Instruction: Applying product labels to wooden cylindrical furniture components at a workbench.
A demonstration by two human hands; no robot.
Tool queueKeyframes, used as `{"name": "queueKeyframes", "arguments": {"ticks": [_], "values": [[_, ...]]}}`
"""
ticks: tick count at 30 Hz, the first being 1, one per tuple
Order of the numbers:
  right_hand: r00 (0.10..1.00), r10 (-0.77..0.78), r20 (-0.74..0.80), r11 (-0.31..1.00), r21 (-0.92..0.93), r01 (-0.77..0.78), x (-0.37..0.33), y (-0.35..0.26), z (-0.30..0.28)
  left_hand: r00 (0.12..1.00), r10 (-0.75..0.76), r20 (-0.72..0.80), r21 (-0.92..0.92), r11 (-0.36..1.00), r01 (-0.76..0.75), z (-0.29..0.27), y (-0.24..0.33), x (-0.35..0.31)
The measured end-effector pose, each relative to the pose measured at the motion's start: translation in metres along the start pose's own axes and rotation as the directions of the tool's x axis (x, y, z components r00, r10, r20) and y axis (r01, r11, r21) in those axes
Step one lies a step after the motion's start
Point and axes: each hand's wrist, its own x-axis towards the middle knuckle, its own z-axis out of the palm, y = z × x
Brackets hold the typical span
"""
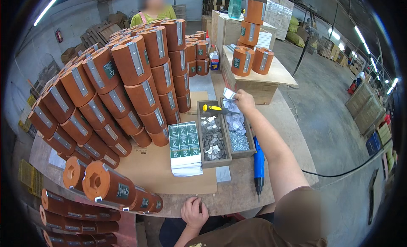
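My right hand (244,100) reaches over the far end of a wooden box and pinches a small white packet (229,94). Under it, the box's right compartment (251,153) holds more crinkled plastic packets (235,121) and, nearer me, loose silvery screws (239,141). The left compartment carries small metal pieces (213,141) and a yellow-and-black cutter (211,108). My left hand (195,212) rests at the table's near edge, fingers curled in, with nothing visible in it. Beside the box lies a stack of green-and-white label sheets (185,147). A blue electric screwdriver (259,165) lies right of the box.
Tall stacks of orange-brown wooden cylinders (142,96) with metal strips fill the left side. More cylinders (123,190) lie at the near left. A raised plywood board (271,73) holds several cylinders at the far right. A person (154,11) stands behind the stacks. A black cable (339,175) runs off right.
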Motion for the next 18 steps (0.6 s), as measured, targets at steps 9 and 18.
{"name": "queueKeyframes", "arguments": {"ticks": [9, 18], "values": [[0.906, -0.074, 0.417, 0.989, -0.083, 0.120, 0.019, 0.011, 0.042, 0.997, -0.027, 0.075, 0.055, 0.998, 0.023, 0.004, 0.000, 0.011], [0.624, 0.069, 0.778, 0.983, -0.158, 0.089, 0.061, -0.001, 0.063, 0.992, -0.046, 0.119, 0.062, 0.997, 0.039, 0.004, -0.001, 0.014]]}}
